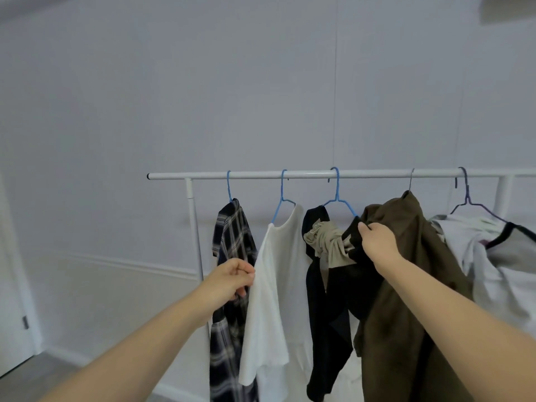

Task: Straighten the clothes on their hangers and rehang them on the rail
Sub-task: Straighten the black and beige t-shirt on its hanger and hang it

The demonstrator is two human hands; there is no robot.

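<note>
Left hand (232, 278) pinches white top (275, 274); right hand (377, 242) grips black garment (352, 236).

The rail (319, 174) runs off the right edge; the grey garment (499, 265) is cut off there too.

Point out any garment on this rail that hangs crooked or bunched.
The black garment on the middle blue hanger sits askew: its beige part is bunched at the neck, where the right hand grips it. The white top has slipped off its hanger's left shoulder; the left hand pinches its edge.
</note>
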